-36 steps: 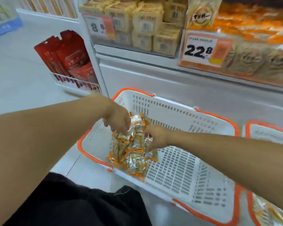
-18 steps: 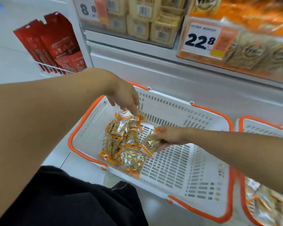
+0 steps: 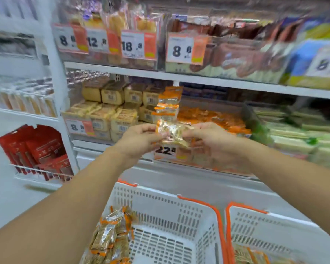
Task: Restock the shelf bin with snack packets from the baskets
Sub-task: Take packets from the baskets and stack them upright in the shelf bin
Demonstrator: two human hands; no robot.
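- White basket (image 3: 179,221) w/ orange rim is nearest, at bottom centre; a heap of snack packets (image 3: 111,239) lies in its left part.
- Second basket (image 3: 274,231) stands just beside it on the right, w/ more packets (image 3: 250,257) in its near left corner.
- Above the baskets, both hands are raised in front of the shelf.
- Left hand (image 3: 139,140) and right hand (image 3: 208,138) pinch a held bunch of packets (image 3: 172,132) from both sides; fingers curled on it.
- The bunch is in the air, in front of the shelf bin (image 3: 213,119) w/ orange packets, just above the "22.8" price tag (image 3: 165,150).
- Behind, left of bin: yellow boxes (image 3: 112,111).
- Far left: red pouches (image 3: 36,149) in a wire rack.
- Top shelf is blurred; tags read 8, 12, 18.
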